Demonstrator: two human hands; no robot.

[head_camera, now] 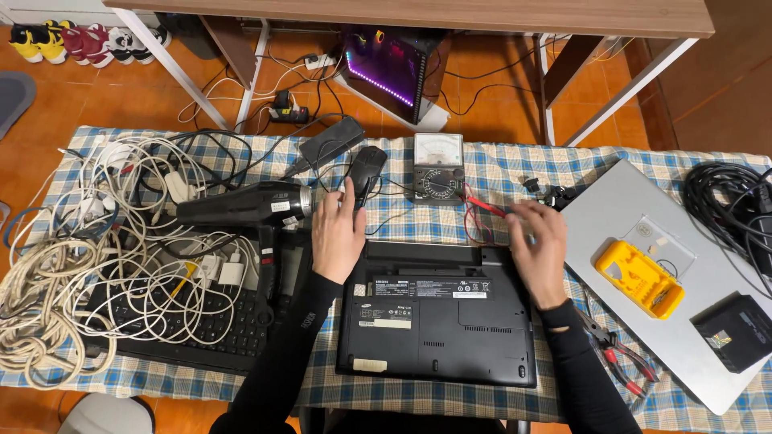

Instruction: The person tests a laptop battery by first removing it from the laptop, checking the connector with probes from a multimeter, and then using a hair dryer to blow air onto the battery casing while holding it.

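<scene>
A black laptop (pixel 438 313) lies upside down on the checked cloth in front of me. My left hand (pixel 336 235) rests at its far left corner, fingers together and pointing away, close to a black computer mouse (pixel 367 167). My right hand (pixel 537 245) hovers over the far right corner, blurred, fingers curled; whether it holds anything I cannot tell. An analog multimeter (pixel 438 167) stands beyond the laptop, its red probe lead (pixel 482 207) running toward my right hand.
A black hair dryer (pixel 245 207), a keyboard (pixel 189 325) and a tangle of white cables (pixel 88 241) fill the left. On the right lie a silver laptop (pixel 643 265) bearing a yellow bit case (pixel 639 279), pliers (pixel 615 354) and black cables (pixel 728 201).
</scene>
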